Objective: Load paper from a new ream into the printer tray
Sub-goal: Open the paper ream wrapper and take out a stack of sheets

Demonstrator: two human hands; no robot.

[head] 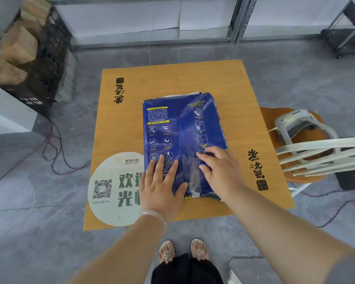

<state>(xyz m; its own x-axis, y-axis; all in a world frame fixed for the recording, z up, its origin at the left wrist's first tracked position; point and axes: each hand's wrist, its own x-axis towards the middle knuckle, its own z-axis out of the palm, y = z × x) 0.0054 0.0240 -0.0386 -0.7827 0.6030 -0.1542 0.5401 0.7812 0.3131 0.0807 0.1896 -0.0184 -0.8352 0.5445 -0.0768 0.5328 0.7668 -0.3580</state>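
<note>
A ream of paper in a dark blue wrapper (pixel 180 128) lies flat on a small orange wooden table (pixel 131 119), printed back side up, with a seam and clear tape running down its middle. My left hand (pixel 160 187) rests flat on the near left part of the wrapper, fingers spread. My right hand (pixel 219 169) lies on the near right part, its fingertips touching the wrapper beside the taped seam. Neither hand grips anything. No printer or tray is in view.
A round white sticker with a QR code (pixel 113 189) covers the table's near left corner. A chair with white slats (pixel 307 152) stands at the right, holding a white device. A black crate of cardboard boxes (pixel 29 58) sits far left. Cables trail over the grey floor.
</note>
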